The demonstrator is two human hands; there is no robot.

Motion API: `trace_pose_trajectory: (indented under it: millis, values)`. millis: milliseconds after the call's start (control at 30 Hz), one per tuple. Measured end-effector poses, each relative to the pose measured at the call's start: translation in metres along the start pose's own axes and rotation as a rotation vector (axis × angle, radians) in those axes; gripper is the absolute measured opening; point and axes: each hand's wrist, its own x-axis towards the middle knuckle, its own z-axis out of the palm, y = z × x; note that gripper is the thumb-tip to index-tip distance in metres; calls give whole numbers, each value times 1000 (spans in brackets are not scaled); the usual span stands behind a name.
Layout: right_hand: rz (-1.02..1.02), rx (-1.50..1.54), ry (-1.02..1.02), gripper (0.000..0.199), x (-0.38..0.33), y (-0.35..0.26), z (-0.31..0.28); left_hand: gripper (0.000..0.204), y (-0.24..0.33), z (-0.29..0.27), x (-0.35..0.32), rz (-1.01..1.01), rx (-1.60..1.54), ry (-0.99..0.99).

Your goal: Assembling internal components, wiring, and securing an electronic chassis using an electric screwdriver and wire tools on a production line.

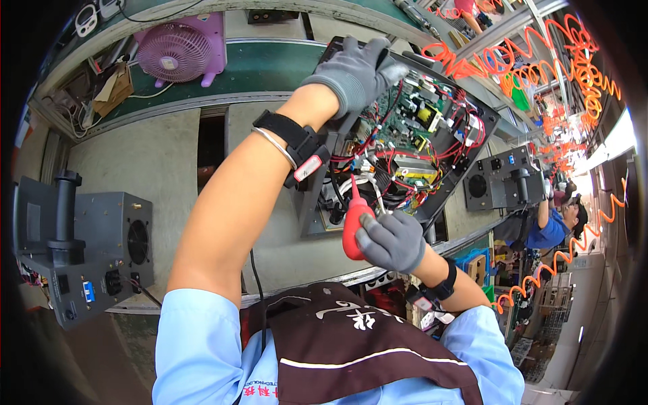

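Note:
An open dark grey equipment case (pixel 312 212) lies on the bench in front of me, packed with a green circuit board (pixel 398 111) and red, black and white wires. My right hand (pixel 391 241), in a grey glove, is wrapped round a red squeeze bottle (pixel 352 229). The bottle's thin pointed nozzle aims away from me, among the cables at the near left part of the case. Also gloved in grey, my left hand (pixel 354 73) rests at the case's far left edge with its fingers spread. Black wrist straps (pixel 287 131) circle both my wrists.
A similar grey unit with a black handle (pixel 66 216) stands at the left, and another grey unit (pixel 496 181) at the right before a co-worker in blue (pixel 550 233). A purple fan (pixel 179 52) sits at the back. Orange coiled hoses (pixel 540 64) hang at the right.

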Motion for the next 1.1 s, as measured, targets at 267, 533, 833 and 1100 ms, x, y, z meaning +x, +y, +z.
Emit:
trace_pose_trajectory:
  millis: [267,533,833,1100]
  values:
    - [-62,-44,6,28,-5,14,27,75,-2,2,16,-41,5,-18]
    - [-29,-148,-8,19,1,29,49,64,-4,2,22,0,14,-9]
    - [76,-104,8,19,10,26,53,64,2,-4,15,-40,42,-51]
    - [71,-80,12,21,5,25,50,58,-7,6,18,35,23,49]
